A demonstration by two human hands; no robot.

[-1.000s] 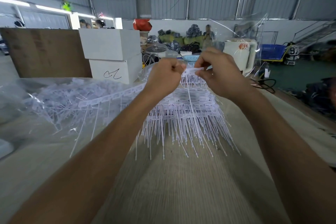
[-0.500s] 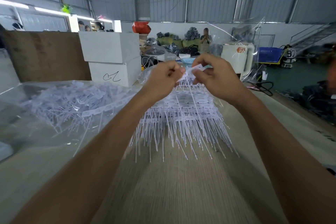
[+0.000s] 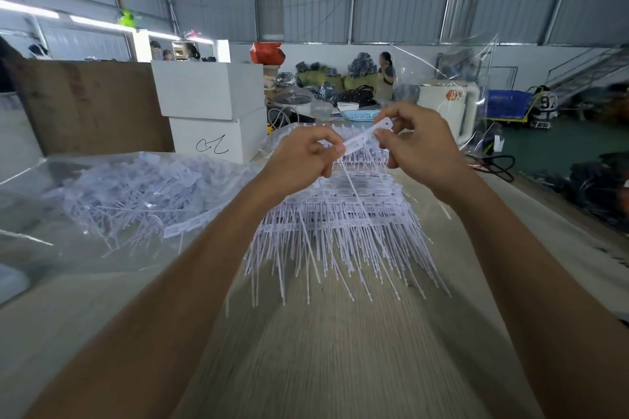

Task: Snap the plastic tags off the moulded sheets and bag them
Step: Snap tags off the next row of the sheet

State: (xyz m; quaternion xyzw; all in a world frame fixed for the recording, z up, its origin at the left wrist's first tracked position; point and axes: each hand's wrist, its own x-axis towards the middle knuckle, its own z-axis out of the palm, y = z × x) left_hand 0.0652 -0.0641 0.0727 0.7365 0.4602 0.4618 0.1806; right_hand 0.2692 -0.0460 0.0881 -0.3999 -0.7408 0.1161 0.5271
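At the far left a tall brown cardboard panel (image 3: 92, 105) stands behind the pale wood-grain surface (image 3: 340, 350). In front of it, on the left part of the surface, lies a wide clear plastic bag (image 3: 41, 241) with a loose heap of white plastic tags (image 3: 136, 194) inside it, their thin tails pointing every way. Just right of the panel, at the far edge, two white rectangular boxes (image 3: 211, 112) are stacked, the lower one bearing a black scribble.

The left hand (image 3: 299, 160) is raised above the middle of the surface, its fingers (image 3: 335, 148) pressed together with the thumb, pinching the left end of a narrow white plastic tag strip (image 3: 362, 138). The strip slopes upward to the right, and one thin white tail hangs down from it towards the stack below. The right hand (image 3: 422, 146) pinches the strip's right end, its fingers (image 3: 386, 138) closed on it beneath the small hole in the upper tip.

Below both hands, in the middle of the surface, sits a stack of white moulded sheets (image 3: 340, 221), rows of tag heads across the top and a dense fringe of thin tails fanning out towards the near side. At the far right a crinkled clear plastic bag (image 3: 476, 78) stands up past the right hand, and beyond it a blue plastic crate (image 3: 509, 102) rests on the green floor.
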